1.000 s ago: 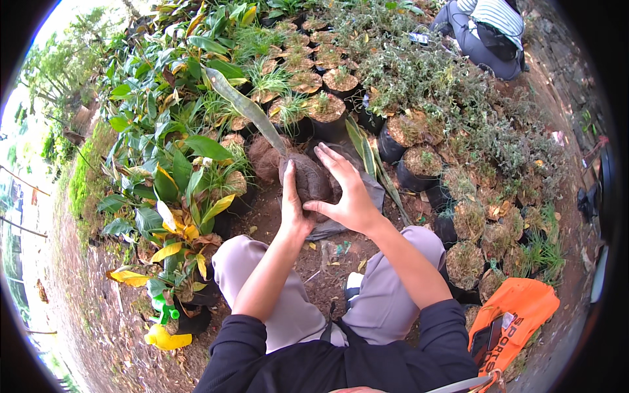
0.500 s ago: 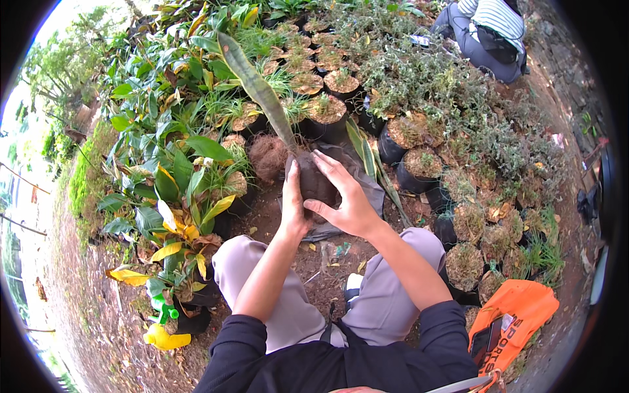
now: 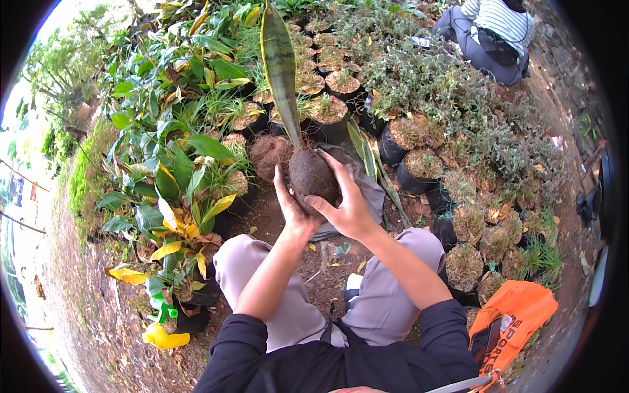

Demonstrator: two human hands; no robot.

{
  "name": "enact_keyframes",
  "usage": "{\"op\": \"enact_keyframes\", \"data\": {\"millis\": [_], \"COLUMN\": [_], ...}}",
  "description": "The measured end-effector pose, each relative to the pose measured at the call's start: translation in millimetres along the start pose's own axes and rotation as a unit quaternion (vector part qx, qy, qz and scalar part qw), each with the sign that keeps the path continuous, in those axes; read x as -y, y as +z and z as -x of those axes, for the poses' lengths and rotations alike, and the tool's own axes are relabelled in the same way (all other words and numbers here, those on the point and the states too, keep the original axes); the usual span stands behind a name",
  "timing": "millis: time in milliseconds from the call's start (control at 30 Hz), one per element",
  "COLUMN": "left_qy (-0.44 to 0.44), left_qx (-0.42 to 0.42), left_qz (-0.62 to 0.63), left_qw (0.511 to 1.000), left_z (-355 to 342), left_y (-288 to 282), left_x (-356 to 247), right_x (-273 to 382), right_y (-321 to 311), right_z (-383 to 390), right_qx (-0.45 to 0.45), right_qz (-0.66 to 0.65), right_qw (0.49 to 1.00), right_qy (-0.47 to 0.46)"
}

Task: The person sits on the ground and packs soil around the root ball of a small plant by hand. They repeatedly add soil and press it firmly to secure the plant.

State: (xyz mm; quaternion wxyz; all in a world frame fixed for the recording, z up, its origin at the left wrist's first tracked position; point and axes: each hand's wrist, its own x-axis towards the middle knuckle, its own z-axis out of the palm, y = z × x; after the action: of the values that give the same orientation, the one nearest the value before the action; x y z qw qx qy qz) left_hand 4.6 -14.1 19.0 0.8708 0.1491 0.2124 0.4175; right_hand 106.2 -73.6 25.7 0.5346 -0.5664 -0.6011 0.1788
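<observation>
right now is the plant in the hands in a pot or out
Out. The root ball is bare, dark soil, cupped between the left hand and right hand, its long leaf pointing up.

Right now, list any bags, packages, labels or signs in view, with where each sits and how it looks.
Orange bag: on the ground at lower right, beside the person's right knee; soft, crumpled, bright orange with white lettering.
Small white label: on that bag's face; pale, rectangular.
No signs or screens show.

Dark navy sleeves pushed to elbows, bare forearms, light grey trousers
</observation>
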Motion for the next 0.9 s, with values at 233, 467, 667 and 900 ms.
{"op": "enact_keyframes", "data": {"millis": [233,467,667,900], "left_qy": [0.008,-0.013,0.007,0.132], "left_qx": [0.066,0.1,0.088,0.048], "left_qz": [-0.044,-0.049,-0.087,-0.167], "left_qw": [0.997,0.994,0.992,0.976], "left_z": [3.9,1.6,-2.3,-9.8], "left_y": [-4.0,-7.7,-6.1,-0.9], "left_x": [-1.5,3.2,6.2,13.1], "right_x": [2.0,4.9,2.1,-7.8], "right_y": [-5.2,-13.4,-15.6,-5.6], "right_z": [-0.5,-1.7,-3.6,-2.3], "right_qx": [0.003,-0.018,-0.023,-0.059], "right_qz": [0.128,0.134,0.138,0.019], "right_qw": [0.991,0.985,0.987,0.998], "right_qy": [-0.051,-0.104,-0.077,-0.007]}}
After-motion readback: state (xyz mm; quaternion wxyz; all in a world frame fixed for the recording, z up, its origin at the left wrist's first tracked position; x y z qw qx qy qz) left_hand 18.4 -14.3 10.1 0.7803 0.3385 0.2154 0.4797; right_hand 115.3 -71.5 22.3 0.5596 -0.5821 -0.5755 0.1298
